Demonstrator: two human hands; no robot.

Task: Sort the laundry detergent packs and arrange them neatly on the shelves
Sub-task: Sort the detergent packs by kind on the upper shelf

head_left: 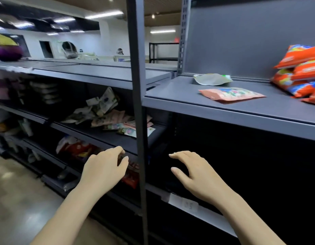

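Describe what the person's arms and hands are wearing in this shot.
Nothing is worn that the view shows. The left hand and right hand are bare, with no gloves, rings or watch visible. Both forearms are uncovered down to the bottom edge of the picture, so no sleeve shows. The fingernails look short and unpainted.

Shop stockroom: metal shelving (223, 110), stacked detergent packs (301, 71)

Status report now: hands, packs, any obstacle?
Left hand and right hand open, empty. Pink pack flat on shelf. Upright post between the hands.
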